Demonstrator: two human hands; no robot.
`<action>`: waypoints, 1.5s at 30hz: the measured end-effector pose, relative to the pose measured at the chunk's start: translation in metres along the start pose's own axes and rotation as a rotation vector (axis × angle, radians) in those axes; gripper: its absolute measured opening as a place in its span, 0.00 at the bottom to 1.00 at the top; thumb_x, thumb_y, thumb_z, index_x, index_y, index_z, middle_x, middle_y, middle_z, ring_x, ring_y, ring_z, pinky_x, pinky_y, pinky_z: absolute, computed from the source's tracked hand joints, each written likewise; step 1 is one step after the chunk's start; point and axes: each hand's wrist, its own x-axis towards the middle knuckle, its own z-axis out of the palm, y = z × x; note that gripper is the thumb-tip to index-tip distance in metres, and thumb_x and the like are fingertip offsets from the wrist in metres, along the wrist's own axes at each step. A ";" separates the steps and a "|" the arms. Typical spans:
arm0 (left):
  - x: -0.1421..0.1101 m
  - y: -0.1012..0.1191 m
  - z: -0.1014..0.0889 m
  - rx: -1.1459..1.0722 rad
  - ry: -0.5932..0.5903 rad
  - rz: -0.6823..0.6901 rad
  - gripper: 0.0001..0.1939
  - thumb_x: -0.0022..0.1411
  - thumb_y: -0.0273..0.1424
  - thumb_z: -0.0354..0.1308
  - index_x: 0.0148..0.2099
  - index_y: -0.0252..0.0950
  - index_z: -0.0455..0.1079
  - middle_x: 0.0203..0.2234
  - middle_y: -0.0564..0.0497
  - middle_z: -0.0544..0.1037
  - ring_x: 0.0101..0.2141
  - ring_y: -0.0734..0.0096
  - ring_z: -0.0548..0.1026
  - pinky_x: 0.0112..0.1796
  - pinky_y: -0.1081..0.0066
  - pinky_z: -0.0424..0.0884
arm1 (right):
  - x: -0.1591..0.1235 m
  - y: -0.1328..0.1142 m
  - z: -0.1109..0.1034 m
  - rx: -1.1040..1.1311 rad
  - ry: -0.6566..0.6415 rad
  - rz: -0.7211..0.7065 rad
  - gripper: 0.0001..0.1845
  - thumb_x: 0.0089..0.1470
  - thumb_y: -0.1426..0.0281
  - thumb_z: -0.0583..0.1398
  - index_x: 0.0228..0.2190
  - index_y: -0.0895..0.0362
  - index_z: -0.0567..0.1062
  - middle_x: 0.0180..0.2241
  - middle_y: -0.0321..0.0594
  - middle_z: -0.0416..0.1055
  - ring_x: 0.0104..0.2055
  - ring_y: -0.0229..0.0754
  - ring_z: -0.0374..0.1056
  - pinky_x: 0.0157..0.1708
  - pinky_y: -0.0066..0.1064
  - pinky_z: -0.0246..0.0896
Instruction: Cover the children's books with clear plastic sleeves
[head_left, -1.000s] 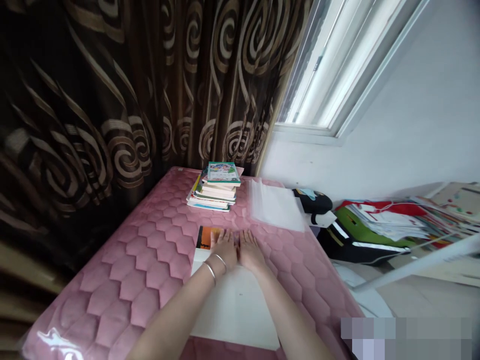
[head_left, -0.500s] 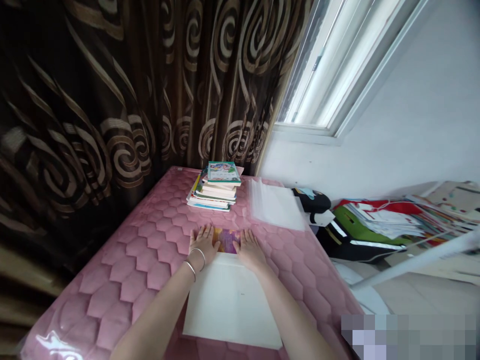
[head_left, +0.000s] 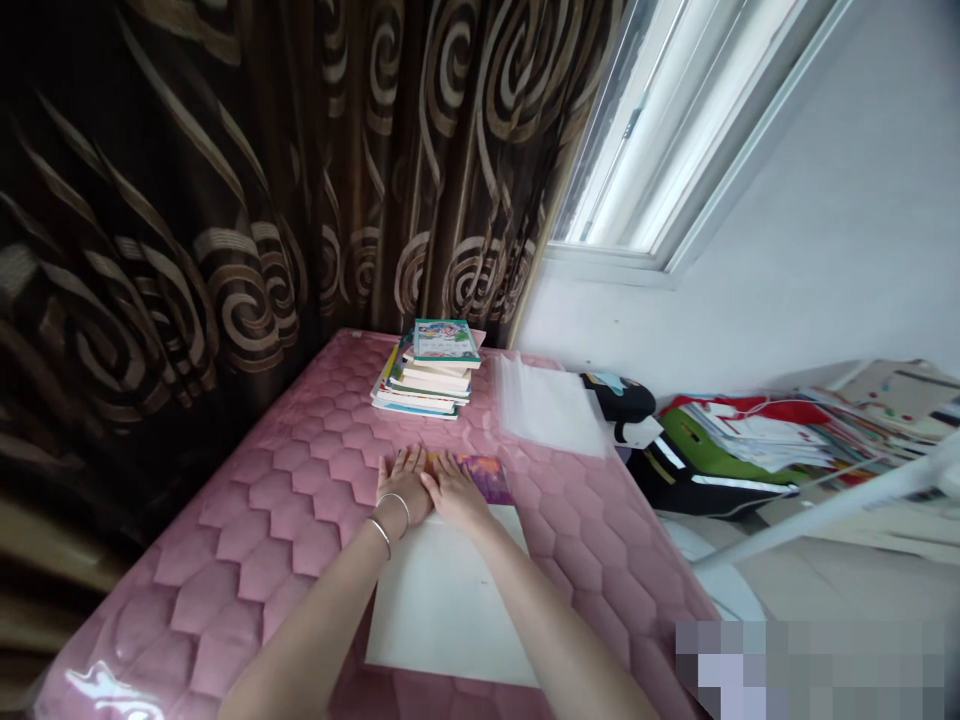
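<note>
A large white sheet [head_left: 450, 610] lies flat before me. Along its far edge runs a strip of purple and orange printed cover [head_left: 491, 478], partly hidden by my hands. My left hand [head_left: 403, 490] rests palm down on the strip's left end, fingers stretched forward, two silver bangles on the wrist. Right beside it my right hand [head_left: 456, 490] is also flat, fingers spread on the strip, its thumb touching the left hand. Neither hand grasps anything. Whether the sheet and the strip are one piece I cannot tell.
The pink quilted mattress [head_left: 300, 520] is under plastic. Beyond my hands stand a stack of books [head_left: 431, 385] and, to its right, translucent plastic sleeves [head_left: 551, 405]. A black and green bag [head_left: 705, 465] with papers sits off the right side, near a white pole [head_left: 825, 510].
My left hand slid left along the printed strip, then stayed there. My right hand moved from the strip's right end to the left hand, baring the purple right part.
</note>
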 end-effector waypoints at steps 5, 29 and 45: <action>0.002 0.000 0.001 -0.054 0.019 -0.025 0.36 0.63 0.44 0.34 0.70 0.37 0.38 0.68 0.54 0.39 0.67 0.61 0.38 0.62 0.46 0.31 | -0.010 0.036 -0.008 -0.121 0.038 0.226 0.38 0.64 0.55 0.40 0.63 0.73 0.48 0.67 0.56 0.39 0.69 0.50 0.33 0.65 0.39 0.29; 0.001 0.013 0.001 -0.043 0.056 -0.097 0.36 0.64 0.44 0.34 0.70 0.33 0.39 0.68 0.49 0.40 0.67 0.57 0.39 0.61 0.41 0.28 | -0.011 0.060 0.001 -0.193 0.079 0.261 0.34 0.63 0.63 0.41 0.63 0.72 0.50 0.67 0.53 0.41 0.69 0.49 0.35 0.64 0.40 0.33; -0.001 -0.001 -0.002 -0.025 0.033 -0.080 0.35 0.64 0.42 0.34 0.70 0.36 0.38 0.68 0.52 0.39 0.67 0.58 0.39 0.61 0.41 0.30 | -0.004 0.017 -0.001 -0.118 0.027 0.045 0.33 0.64 0.61 0.40 0.63 0.69 0.52 0.66 0.51 0.43 0.69 0.45 0.36 0.65 0.38 0.32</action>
